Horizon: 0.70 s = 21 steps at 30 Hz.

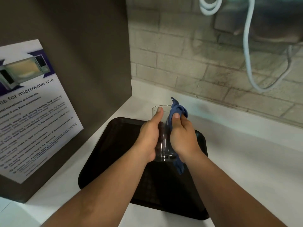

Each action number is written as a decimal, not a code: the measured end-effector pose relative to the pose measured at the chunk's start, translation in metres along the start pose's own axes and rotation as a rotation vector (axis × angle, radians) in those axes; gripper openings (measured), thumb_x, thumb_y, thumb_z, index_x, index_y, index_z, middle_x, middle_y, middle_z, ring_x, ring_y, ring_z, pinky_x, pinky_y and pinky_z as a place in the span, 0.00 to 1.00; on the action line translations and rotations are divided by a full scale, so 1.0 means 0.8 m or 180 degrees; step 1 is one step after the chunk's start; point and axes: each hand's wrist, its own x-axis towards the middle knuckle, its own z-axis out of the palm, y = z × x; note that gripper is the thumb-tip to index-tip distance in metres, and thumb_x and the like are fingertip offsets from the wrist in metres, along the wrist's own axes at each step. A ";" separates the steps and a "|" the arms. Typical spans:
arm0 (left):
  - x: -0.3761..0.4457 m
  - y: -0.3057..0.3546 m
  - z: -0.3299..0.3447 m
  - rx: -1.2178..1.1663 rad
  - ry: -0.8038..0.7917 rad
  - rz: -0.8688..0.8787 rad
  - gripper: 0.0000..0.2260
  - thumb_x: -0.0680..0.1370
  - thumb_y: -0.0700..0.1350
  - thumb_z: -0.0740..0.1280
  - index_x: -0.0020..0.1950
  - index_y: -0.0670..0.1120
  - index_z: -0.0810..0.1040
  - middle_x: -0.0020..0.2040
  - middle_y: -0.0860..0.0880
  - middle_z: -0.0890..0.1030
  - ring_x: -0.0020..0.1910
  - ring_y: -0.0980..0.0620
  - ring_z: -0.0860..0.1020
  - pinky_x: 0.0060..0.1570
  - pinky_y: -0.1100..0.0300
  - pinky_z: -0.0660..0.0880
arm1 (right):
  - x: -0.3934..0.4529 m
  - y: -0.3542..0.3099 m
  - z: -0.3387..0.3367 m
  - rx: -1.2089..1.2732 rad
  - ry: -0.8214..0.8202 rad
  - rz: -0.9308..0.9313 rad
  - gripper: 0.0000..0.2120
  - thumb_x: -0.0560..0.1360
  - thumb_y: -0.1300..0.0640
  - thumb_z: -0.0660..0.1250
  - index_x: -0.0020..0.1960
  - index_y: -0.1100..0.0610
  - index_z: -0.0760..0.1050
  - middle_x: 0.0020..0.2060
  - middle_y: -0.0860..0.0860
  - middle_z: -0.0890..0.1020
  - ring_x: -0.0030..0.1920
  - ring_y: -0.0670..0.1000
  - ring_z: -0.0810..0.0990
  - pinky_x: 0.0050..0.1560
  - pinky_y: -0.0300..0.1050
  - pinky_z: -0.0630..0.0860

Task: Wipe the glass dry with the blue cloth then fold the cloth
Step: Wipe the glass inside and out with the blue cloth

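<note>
Glass (pixel 164 141), just one, clear and tall, sits upright between our two hands above a single dark tray (pixel 105 145) on the white counter (pixel 246 153). Our left hand (pixel 150 138) wraps its side; our right hand (pixel 182 136) presses one blue cloth (pixel 178 110) against it.

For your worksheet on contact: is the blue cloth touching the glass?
Touching. The head view shows the right hand pressing the blue cloth against the side of the glass, with no gap showing, while the left hand grips the glass.
</note>
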 end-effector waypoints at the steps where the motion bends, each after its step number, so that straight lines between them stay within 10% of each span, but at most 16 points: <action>1: 0.001 0.002 0.000 -0.0023 0.0070 -0.0003 0.31 0.76 0.71 0.67 0.56 0.45 0.88 0.48 0.42 0.91 0.46 0.43 0.90 0.46 0.48 0.86 | 0.004 0.000 -0.002 0.0325 -0.0040 0.0348 0.21 0.83 0.44 0.51 0.59 0.54 0.77 0.51 0.58 0.84 0.52 0.57 0.83 0.57 0.58 0.79; 5: 0.004 0.016 -0.001 -0.0230 0.0467 -0.0061 0.36 0.74 0.74 0.67 0.57 0.41 0.83 0.50 0.41 0.88 0.49 0.39 0.88 0.44 0.45 0.84 | -0.013 0.012 -0.014 0.0985 -0.0206 0.1452 0.17 0.82 0.46 0.57 0.51 0.55 0.80 0.42 0.55 0.88 0.44 0.54 0.87 0.48 0.51 0.82; 8: 0.005 0.023 -0.002 -0.0201 0.0522 -0.0040 0.35 0.75 0.74 0.65 0.58 0.42 0.83 0.47 0.42 0.88 0.46 0.41 0.88 0.42 0.47 0.83 | -0.057 0.027 -0.007 0.0453 -0.0473 0.0442 0.15 0.83 0.46 0.53 0.54 0.44 0.79 0.44 0.46 0.88 0.45 0.40 0.84 0.45 0.36 0.77; 13: 0.006 0.015 0.003 -0.0430 0.0127 -0.0135 0.27 0.81 0.65 0.64 0.60 0.43 0.86 0.44 0.43 0.91 0.40 0.48 0.90 0.36 0.57 0.85 | -0.066 0.013 0.016 -0.1509 -0.0089 -0.1062 0.31 0.79 0.38 0.42 0.75 0.54 0.60 0.70 0.54 0.71 0.66 0.54 0.74 0.65 0.54 0.74; 17: -0.003 0.008 -0.004 -0.0324 -0.0118 -0.0100 0.33 0.79 0.71 0.62 0.56 0.43 0.90 0.52 0.40 0.91 0.47 0.43 0.90 0.46 0.50 0.86 | -0.011 -0.014 0.006 -0.0906 0.0154 -0.0636 0.21 0.82 0.46 0.49 0.67 0.56 0.70 0.54 0.55 0.81 0.45 0.49 0.79 0.42 0.34 0.74; 21: -0.004 0.017 -0.009 -0.0408 0.0036 0.0025 0.40 0.76 0.74 0.64 0.63 0.38 0.85 0.52 0.38 0.89 0.45 0.40 0.89 0.42 0.47 0.86 | -0.005 -0.017 -0.010 0.0646 -0.0259 0.0597 0.19 0.83 0.45 0.54 0.46 0.50 0.80 0.36 0.53 0.88 0.37 0.52 0.87 0.40 0.51 0.82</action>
